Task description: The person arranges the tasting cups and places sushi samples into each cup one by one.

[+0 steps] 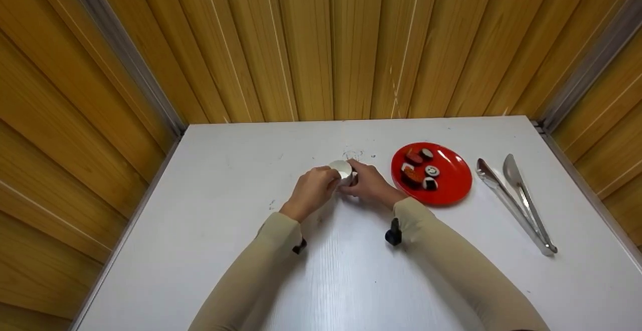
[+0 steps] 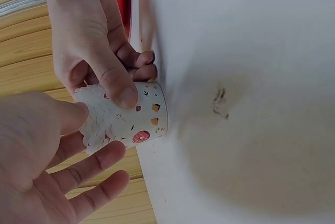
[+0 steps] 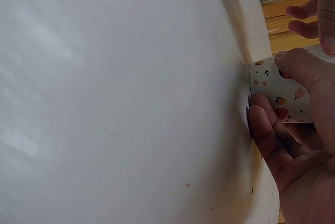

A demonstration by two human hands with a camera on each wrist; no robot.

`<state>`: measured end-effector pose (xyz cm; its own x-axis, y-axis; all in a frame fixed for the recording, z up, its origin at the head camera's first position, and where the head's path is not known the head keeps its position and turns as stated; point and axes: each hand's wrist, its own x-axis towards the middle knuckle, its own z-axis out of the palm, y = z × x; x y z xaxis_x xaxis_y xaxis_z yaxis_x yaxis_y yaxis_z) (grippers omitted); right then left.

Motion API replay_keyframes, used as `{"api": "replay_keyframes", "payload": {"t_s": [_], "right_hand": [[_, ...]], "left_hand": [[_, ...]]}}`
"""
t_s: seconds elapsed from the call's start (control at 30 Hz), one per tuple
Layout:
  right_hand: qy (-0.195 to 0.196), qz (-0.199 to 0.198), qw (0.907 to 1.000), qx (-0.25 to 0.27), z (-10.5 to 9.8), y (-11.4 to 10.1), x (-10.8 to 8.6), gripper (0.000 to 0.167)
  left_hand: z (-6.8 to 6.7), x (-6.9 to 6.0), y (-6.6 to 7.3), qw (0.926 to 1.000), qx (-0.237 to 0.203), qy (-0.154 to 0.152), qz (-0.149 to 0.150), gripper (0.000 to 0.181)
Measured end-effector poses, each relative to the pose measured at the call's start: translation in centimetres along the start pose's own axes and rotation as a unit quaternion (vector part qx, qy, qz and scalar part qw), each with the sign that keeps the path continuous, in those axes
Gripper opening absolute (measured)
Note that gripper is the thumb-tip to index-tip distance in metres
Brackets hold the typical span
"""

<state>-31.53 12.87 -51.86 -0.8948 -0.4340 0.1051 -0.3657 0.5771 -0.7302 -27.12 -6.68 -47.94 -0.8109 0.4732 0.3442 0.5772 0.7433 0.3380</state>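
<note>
A stack of nested paper baking cups (image 2: pixel 140 114), white with a flower print and scalloped rims, stands between both hands near the table's middle. My right hand (image 1: pixel 370 183) grips the stack from the side, its thumb on the printed wall and its fingers round the other side, low by the table. At the scalloped rim, my left hand (image 1: pixel 312 190) pinches the edge of a cup, the thumb outermost in the left wrist view. Its other fingers are spread beside the stack. How many cups the left hand holds is hidden.
Right of the hands lies a red plate (image 1: pixel 455 173) with several sushi pieces (image 1: pixel 412 174). Beyond it, spread metal tongs (image 1: pixel 526 203) rest on the white table (image 1: pixel 210 251). Wood-patterned walls (image 1: pixel 321 45) rise at the back and sides.
</note>
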Motion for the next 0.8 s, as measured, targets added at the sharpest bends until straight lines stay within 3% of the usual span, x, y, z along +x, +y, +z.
{"api": "replay_keyframes", "payload": {"t_s": [0.53, 0.8], "right_hand": [[0.000, 0.005, 1.0000, 0.003, 0.1, 0.0, 0.1, 0.064], [-0.007, 0.013, 0.9999, 0.002, -0.1, -0.2, 0.0, 0.065]], "left_hand": [[-0.6, 0.1, 0.2, 1.0000, -0.002, 0.005, 0.008, 0.012], [-1.3, 0.2, 0.4, 0.9989, -0.026, 0.028, 0.027, 0.012]]}}
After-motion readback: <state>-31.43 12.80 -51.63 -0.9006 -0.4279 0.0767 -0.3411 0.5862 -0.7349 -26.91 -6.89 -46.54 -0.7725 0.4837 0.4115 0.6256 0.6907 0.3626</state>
